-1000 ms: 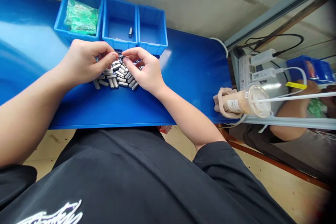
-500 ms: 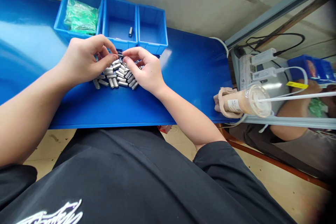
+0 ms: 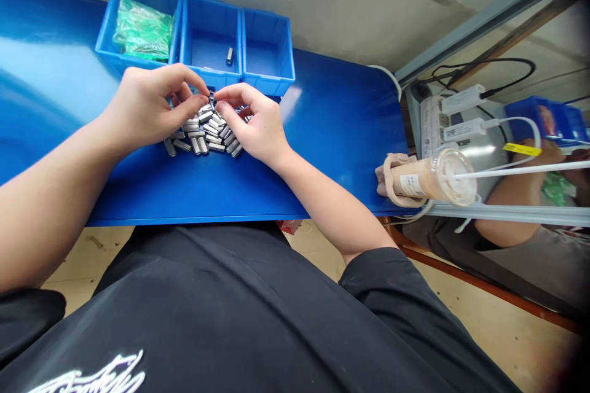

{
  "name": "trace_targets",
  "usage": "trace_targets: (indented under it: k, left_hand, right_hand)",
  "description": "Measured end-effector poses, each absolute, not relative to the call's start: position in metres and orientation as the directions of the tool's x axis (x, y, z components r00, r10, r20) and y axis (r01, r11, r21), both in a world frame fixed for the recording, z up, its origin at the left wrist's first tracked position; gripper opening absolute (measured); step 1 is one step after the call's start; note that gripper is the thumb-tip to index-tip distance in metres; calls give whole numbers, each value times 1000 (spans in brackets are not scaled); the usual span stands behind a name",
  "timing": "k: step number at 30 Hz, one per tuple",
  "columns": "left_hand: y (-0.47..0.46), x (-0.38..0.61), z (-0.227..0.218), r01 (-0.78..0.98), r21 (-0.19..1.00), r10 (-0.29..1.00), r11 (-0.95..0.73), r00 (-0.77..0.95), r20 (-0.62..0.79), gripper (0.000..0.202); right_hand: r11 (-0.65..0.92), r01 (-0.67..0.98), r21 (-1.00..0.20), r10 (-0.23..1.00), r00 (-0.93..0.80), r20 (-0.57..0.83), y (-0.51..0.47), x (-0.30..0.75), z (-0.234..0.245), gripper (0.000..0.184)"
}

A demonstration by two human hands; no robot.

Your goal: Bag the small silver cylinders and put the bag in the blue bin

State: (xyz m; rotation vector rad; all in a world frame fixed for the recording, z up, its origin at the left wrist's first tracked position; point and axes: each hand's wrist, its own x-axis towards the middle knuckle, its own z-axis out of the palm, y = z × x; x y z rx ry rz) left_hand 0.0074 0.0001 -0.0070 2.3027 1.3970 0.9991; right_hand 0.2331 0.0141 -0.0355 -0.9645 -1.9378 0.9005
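Observation:
A pile of several small silver metal pieces lies on the blue table in front of three blue bins. My left hand hovers over the pile's left side, thumb and fingers pinched together at its top. My right hand rests on the pile's right side, its fingertips pinched and meeting the left hand's fingertips. What sits between the fingertips is too small to make out.
The left bin holds green plastic bags, the middle bin holds one silver piece, the right bin looks bare. A plastic cup with a straw lies at the table's right edge. Another person's arm shows at far right.
My left hand's fingers have lifted and curled slightly at the pile's top. Both hands stay at the pile, fingertips still together.

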Motion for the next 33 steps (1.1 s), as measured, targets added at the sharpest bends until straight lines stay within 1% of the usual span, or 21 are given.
trace_targets:
  k: [2, 5, 9, 16, 21, 26, 33]
  left_hand:
    - [1, 8, -8, 672, 537, 852, -510, 306, 425, 50]
    - [3, 7, -10, 697, 514, 856, -500, 310, 413, 55]
    - [6, 5, -12, 712, 517, 872, -475, 306, 381, 58]
    - [1, 8, -8, 698, 529, 868, -482, 294, 401, 50]
    - [2, 8, -9, 688, 538, 864, -487, 290, 411, 50]
    - [3, 8, -11, 680, 546, 862, -490, 284, 420, 46]
    - [2, 6, -7, 689, 585, 901, -427, 270, 340, 33]
  right_hand:
    - [467, 306, -830, 849, -419, 323, 14, 233, -36, 41]
    - [473, 317, -822, 844, -430, 321, 14, 233, -37, 43]
    - [497, 324, -805, 833, -438, 338, 14, 233, -37, 43]
    - [483, 303, -822, 840, -426, 336, 14, 233, -36, 43]
    - [444, 279, -851, 857, -410, 312, 15, 233, -35, 41]
    - [434, 267, -860, 860, -406, 308, 13, 233, -33, 39]
    - [447, 257, -857, 859, -389, 332, 13, 232, -32, 34]
